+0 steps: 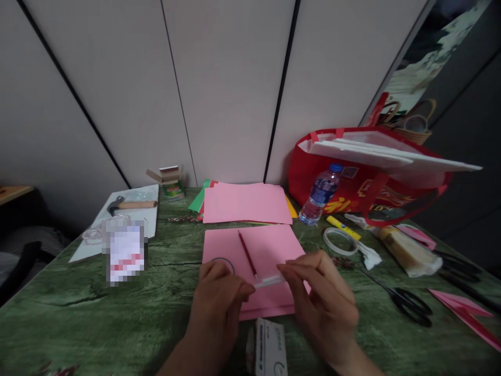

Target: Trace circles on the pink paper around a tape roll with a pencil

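Over the pink paper (274, 245), a short whitish, see-through strip (271, 281) stretches between my two hands. My left hand (219, 297) is closed, with thumb and fingertips at the strip's left end. Behind its knuckles shows the thin dark curved rim of a round object (226, 261), mostly hidden. My right hand (321, 297) pinches the strip's other end between thumb and forefinger. A dark red pencil (247, 253) lies slanted on the paper, its lower end close to the strip. Below my hands is a small white printed box (271, 344).
Black-handled scissors (407, 303), a white tape roll (340, 241), a yellow glue stick (343, 227) and a water bottle (321, 196) lie or stand at right, before a red bag (352, 183). At left, a hammer (133, 204) rests on a white board (151, 224). More pink sheets (246, 203) lie behind.
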A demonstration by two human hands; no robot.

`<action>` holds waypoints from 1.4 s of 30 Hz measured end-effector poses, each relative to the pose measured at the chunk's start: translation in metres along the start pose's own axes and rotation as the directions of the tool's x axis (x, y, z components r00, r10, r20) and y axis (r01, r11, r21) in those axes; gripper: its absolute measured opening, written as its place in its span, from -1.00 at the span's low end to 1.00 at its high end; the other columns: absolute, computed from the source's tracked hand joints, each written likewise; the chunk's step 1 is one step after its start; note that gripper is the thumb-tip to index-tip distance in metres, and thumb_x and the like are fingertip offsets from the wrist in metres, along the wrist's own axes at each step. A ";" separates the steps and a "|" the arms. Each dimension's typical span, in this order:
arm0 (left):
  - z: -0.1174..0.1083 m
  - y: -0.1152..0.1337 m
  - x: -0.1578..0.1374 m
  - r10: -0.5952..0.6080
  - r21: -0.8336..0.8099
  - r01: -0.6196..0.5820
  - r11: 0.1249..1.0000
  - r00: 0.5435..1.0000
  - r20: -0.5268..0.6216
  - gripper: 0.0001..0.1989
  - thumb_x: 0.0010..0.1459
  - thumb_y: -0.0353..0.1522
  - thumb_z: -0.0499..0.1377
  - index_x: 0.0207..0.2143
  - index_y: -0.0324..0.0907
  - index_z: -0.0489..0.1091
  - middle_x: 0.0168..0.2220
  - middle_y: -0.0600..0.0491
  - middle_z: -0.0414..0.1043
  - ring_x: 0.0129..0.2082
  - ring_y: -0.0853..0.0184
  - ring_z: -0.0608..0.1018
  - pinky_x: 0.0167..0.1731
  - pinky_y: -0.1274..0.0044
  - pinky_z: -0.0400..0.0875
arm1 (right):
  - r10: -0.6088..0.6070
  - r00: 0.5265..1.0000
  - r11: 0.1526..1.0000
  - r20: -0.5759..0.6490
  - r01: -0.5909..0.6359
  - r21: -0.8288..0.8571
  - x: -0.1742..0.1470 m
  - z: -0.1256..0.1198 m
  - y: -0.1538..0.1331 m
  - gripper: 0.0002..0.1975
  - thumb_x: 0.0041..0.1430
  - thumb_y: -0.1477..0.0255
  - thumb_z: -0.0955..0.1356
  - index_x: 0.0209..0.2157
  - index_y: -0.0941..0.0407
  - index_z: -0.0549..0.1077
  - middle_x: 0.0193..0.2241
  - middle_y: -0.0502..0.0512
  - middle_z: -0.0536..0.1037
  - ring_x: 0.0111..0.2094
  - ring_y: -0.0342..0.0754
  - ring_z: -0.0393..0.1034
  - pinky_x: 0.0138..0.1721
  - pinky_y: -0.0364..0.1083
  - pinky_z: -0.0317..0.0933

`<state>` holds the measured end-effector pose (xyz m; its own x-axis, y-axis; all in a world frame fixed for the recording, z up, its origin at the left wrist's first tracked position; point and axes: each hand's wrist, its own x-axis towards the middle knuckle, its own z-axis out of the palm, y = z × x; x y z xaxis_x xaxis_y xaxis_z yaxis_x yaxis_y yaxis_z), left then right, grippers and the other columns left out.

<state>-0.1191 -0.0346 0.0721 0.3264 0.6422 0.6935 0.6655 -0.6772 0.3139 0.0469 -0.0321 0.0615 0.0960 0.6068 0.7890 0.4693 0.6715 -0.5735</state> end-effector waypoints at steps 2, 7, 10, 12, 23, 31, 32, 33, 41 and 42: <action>-0.001 0.000 0.000 -0.033 -0.042 0.034 0.999 0.999 0.030 -0.68 0.21 -0.54 -0.06 -0.59 -0.16 0.23 -0.65 0.16 0.27 -0.55 0.40 0.33 -0.47 0.51 0.19 | 0.005 1.000 1.000 -0.013 -0.005 0.004 0.001 0.000 -0.001 -0.80 0.07 0.67 0.34 -0.35 0.11 0.51 -0.50 0.04 0.41 -0.47 -0.13 0.30 -0.51 -0.15 0.18; 0.004 -0.004 -0.005 0.135 0.137 -0.110 0.984 0.972 -0.191 -0.84 0.17 -0.54 0.08 -0.44 -0.17 0.31 -0.62 0.18 0.35 -0.53 0.38 0.34 -0.38 0.46 0.18 | 0.384 0.908 0.898 0.167 -0.409 0.163 0.007 0.001 0.006 -0.78 0.16 0.44 0.32 -0.55 0.12 0.48 -0.61 -0.02 0.35 -0.58 -0.18 0.25 -0.58 -0.19 0.15; 0.005 -0.008 -0.007 0.093 0.094 -0.081 0.992 0.987 -0.132 -0.84 0.17 -0.55 0.07 -0.41 -0.16 0.33 -0.58 0.19 0.38 -0.53 0.39 0.31 -0.36 0.45 0.15 | 0.485 0.761 0.687 0.430 -0.636 0.350 0.008 0.003 0.012 -0.88 0.06 0.38 0.38 -0.35 0.11 0.49 -0.53 -0.03 0.43 -0.57 -0.18 0.31 -0.59 -0.21 0.19; 0.005 -0.009 -0.008 0.072 0.064 -0.066 0.996 0.993 -0.097 -0.84 0.17 -0.55 0.06 -0.40 -0.15 0.34 -0.56 0.18 0.40 -0.51 0.39 0.31 -0.35 0.45 0.15 | 0.470 0.664 0.555 0.581 -0.735 0.390 0.007 0.005 0.012 -0.76 -0.05 0.40 0.44 -0.27 0.11 0.48 -0.47 -0.02 0.47 -0.52 -0.18 0.35 -0.57 -0.22 0.21; 0.008 -0.001 -0.018 -0.065 -0.058 0.066 0.996 0.998 0.011 -0.74 0.20 -0.56 -0.06 -0.44 -0.15 0.32 -0.57 0.11 0.27 -0.47 0.34 0.31 -0.43 0.47 0.23 | 0.493 0.750 0.680 0.440 -0.648 0.343 0.007 0.008 -0.011 -0.83 0.05 0.43 0.38 -0.58 0.14 0.42 -0.65 -0.08 0.38 -0.67 -0.23 0.30 -0.65 -0.27 0.22; 0.007 0.007 -0.017 -0.373 -0.430 0.423 0.798 0.906 0.199 -0.63 0.28 -0.32 -0.06 -0.57 -0.17 0.30 -0.66 0.15 0.13 -0.65 0.45 0.21 -0.70 0.61 0.12 | 0.406 0.845 0.813 0.348 -0.508 0.284 0.003 0.004 -0.015 -0.80 0.08 0.50 0.36 -0.61 0.12 0.41 -0.65 -0.08 0.37 -0.67 -0.23 0.31 -0.67 -0.28 0.22; 0.007 0.009 -0.017 -0.425 -0.517 0.523 0.678 0.852 0.305 -0.60 0.29 -0.27 -0.09 -0.59 -0.17 0.27 -0.69 0.17 0.05 -0.69 0.47 0.13 -0.74 0.62 0.06 | 0.369 0.868 0.842 0.332 -0.464 0.276 0.003 0.002 -0.015 -0.81 0.08 0.51 0.36 -0.60 0.12 0.43 -0.62 -0.06 0.38 -0.64 -0.22 0.33 -0.65 -0.28 0.23; 0.006 0.010 -0.017 -0.438 -0.575 0.598 0.559 0.801 0.407 -0.56 0.30 -0.24 -0.11 -0.61 -0.17 0.24 -0.71 0.19 -0.02 -0.72 0.49 0.06 -0.77 0.63 0.03 | 0.339 0.878 0.855 0.337 -0.437 0.279 0.002 0.001 -0.015 -0.82 0.07 0.52 0.36 -0.59 0.11 0.45 -0.60 -0.05 0.39 -0.61 -0.21 0.34 -0.64 -0.27 0.24; -0.010 0.011 -0.006 -0.235 -0.479 0.350 0.805 0.930 0.284 -0.59 0.31 -0.28 -0.08 -0.59 -0.14 0.31 -0.68 0.16 0.17 -0.67 0.47 0.25 -0.71 0.63 0.15 | 0.383 0.677 0.607 0.629 -0.697 0.381 0.005 -0.004 -0.006 -0.90 0.11 0.43 0.36 -0.46 0.13 0.40 -0.52 -0.03 0.42 -0.61 -0.21 0.35 -0.61 -0.24 0.27; -0.011 0.010 -0.004 -0.188 -0.399 0.261 0.879 0.959 0.214 -0.61 0.30 -0.30 -0.06 -0.59 -0.15 0.29 -0.66 0.15 0.22 -0.63 0.45 0.29 -0.67 0.62 0.17 | 0.381 0.688 0.645 0.617 -0.676 0.356 0.007 -0.004 -0.004 -0.95 0.08 0.45 0.37 -0.41 0.12 0.41 -0.47 -0.01 0.44 -0.54 -0.19 0.39 -0.55 -0.23 0.30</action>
<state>-0.1212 -0.0480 0.0793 0.3317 0.8196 0.4671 0.4025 -0.5708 0.7157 0.0492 -0.0325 0.0705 -0.2970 0.9360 0.1888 -0.0746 0.1744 -0.9818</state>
